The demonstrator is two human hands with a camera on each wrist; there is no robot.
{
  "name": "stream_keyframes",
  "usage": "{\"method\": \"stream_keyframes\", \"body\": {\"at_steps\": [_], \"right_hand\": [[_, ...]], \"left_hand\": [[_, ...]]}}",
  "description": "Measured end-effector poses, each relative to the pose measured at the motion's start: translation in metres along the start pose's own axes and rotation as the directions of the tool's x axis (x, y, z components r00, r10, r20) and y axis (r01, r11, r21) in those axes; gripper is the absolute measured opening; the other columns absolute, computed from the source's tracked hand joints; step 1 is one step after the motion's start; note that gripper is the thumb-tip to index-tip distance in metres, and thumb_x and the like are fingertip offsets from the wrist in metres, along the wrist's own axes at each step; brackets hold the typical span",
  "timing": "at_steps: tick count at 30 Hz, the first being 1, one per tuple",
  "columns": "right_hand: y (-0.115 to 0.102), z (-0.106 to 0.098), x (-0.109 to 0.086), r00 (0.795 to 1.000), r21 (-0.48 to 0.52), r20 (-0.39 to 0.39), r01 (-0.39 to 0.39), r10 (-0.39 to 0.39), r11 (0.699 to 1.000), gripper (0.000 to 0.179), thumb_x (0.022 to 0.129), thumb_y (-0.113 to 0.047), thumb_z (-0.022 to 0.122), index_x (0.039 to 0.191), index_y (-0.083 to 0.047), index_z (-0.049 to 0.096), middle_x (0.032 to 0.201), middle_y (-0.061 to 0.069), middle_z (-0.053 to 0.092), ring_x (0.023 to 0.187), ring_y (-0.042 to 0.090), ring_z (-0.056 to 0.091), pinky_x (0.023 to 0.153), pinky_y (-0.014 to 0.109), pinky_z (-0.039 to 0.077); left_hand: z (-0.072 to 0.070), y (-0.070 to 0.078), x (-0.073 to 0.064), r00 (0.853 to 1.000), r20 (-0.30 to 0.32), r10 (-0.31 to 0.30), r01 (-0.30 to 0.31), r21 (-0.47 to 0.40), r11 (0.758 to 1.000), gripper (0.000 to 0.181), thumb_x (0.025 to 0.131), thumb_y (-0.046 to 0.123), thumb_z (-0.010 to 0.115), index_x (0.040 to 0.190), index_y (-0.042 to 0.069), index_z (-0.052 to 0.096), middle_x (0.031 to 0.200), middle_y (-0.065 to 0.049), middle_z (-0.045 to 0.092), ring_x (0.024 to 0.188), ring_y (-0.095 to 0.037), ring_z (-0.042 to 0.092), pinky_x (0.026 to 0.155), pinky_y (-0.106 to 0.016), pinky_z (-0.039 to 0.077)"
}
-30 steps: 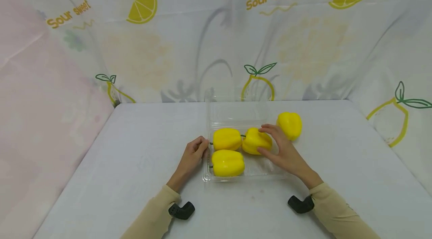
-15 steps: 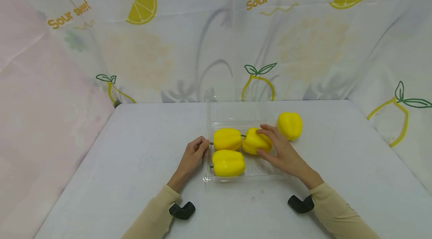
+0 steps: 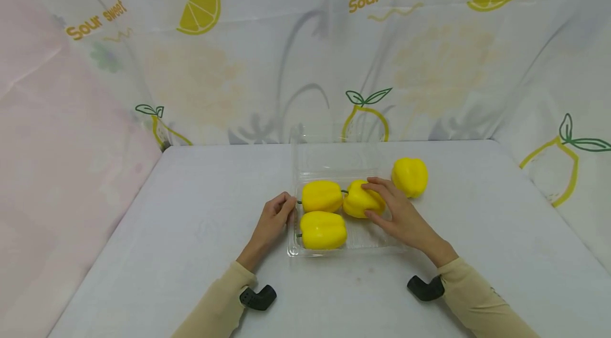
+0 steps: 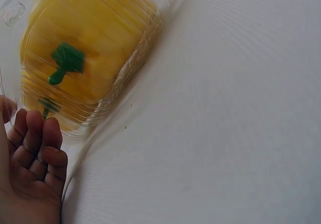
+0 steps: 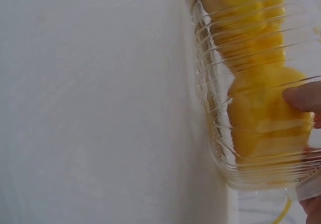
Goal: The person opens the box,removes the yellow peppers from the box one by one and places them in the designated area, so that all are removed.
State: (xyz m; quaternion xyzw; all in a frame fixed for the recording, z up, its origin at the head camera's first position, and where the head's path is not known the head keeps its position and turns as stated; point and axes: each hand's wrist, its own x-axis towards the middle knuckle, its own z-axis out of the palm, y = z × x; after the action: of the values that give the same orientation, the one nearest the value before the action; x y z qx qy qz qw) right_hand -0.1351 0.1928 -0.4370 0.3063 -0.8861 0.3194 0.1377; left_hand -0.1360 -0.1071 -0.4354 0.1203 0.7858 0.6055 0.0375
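Note:
A clear plastic clamshell container point(image 3: 374, 237) stands on the table, its lid point(image 3: 336, 157) raised at the back. Inside are three yellow bell peppers: one at back left point(image 3: 322, 196), another at front left point(image 3: 323, 230), and a third at back right point(image 3: 358, 200). My right hand point(image 3: 403, 218) grips the back-right pepper between thumb and fingers. At the container's left side, my left hand point(image 3: 274, 218) pinches the rim with curled fingers. Green stems point(image 4: 67, 58) show through the wall in the left wrist view.
Another yellow bell pepper point(image 3: 409, 177) lies on the white table point(image 3: 200, 221), outside the container at back right. A printed cloth backdrop point(image 3: 258, 62) rises behind and at both sides. Black curved pieces point(image 3: 258, 297) sit at each sleeve's cuff.
The fingers of my right hand have shifted slightly left over the back-right bell pepper. The left hand, container and other peppers look the same.

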Motion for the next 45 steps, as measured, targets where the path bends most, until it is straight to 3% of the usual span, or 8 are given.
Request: {"method": "stream_keyframes", "body": {"at_steps": [4,13,27,34,41,45], "right_hand": [[-0.001,0.000,0.000,1.000,-0.003,0.002,-0.003,0.003,1.000,0.055,0.082,-0.013,0.073,0.131,-0.009,0.048,0.137,0.015,0.045,0.127,0.031,0.043,0.102,0.053,0.035],[-0.001,0.000,0.001,1.000,-0.012,-0.011,0.008,-0.008,1.000,0.053,0.082,-0.013,0.073,0.129,-0.009,0.050,0.137,0.012,0.047,0.125,0.030,0.045,0.101,0.051,0.038],[0.000,0.000,0.001,0.998,-0.034,-0.049,0.030,-0.032,0.999,0.050,0.081,-0.014,0.074,0.126,-0.011,0.053,0.135,0.009,0.048,0.123,0.026,0.047,0.099,0.044,0.041],[-0.002,-0.001,0.001,0.997,-0.025,-0.065,0.031,-0.032,0.999,0.049,0.080,-0.014,0.075,0.125,-0.011,0.055,0.134,0.008,0.049,0.123,0.024,0.047,0.099,0.039,0.041],[-0.004,-0.003,0.000,0.998,-0.005,-0.061,0.009,-0.010,1.000,0.048,0.081,-0.015,0.074,0.125,-0.012,0.055,0.134,0.008,0.049,0.123,0.022,0.047,0.101,0.033,0.040],[-0.003,-0.003,0.000,0.997,0.004,-0.071,0.019,-0.018,1.000,0.049,0.080,-0.015,0.075,0.124,-0.012,0.055,0.134,0.008,0.049,0.123,0.021,0.047,0.103,0.023,0.037]], "left_hand": [[0.000,0.000,0.000,1.000,-0.002,-0.004,0.004,0.001,1.000,0.025,0.100,0.014,0.044,0.082,-0.002,0.052,0.064,-0.003,0.044,0.056,-0.007,0.041,0.053,-0.018,0.035],[0.002,-0.032,0.010,0.999,-0.044,-0.012,0.012,-0.008,1.000,0.027,0.100,0.021,0.046,0.082,0.002,0.053,0.063,-0.003,0.045,0.056,-0.008,0.041,0.053,-0.018,0.034],[0.004,-0.035,0.010,0.998,-0.059,0.032,-0.032,-0.003,0.999,0.029,0.100,0.026,0.047,0.080,0.006,0.053,0.061,-0.001,0.045,0.055,-0.007,0.040,0.052,-0.019,0.034],[0.003,-0.033,0.010,0.998,-0.053,0.023,-0.023,0.006,1.000,0.028,0.100,0.025,0.047,0.081,0.006,0.054,0.063,-0.002,0.046,0.056,-0.007,0.041,0.052,-0.018,0.035],[0.000,-0.001,0.001,1.000,-0.003,-0.008,0.008,0.003,1.000,0.025,0.100,0.014,0.045,0.081,-0.001,0.053,0.064,-0.006,0.046,0.057,-0.008,0.041,0.054,-0.017,0.035],[0.001,0.000,0.001,1.000,-0.003,-0.011,0.011,0.011,1.000,0.025,0.100,0.014,0.045,0.081,0.000,0.053,0.064,-0.005,0.046,0.057,-0.007,0.042,0.054,-0.017,0.035]]}}
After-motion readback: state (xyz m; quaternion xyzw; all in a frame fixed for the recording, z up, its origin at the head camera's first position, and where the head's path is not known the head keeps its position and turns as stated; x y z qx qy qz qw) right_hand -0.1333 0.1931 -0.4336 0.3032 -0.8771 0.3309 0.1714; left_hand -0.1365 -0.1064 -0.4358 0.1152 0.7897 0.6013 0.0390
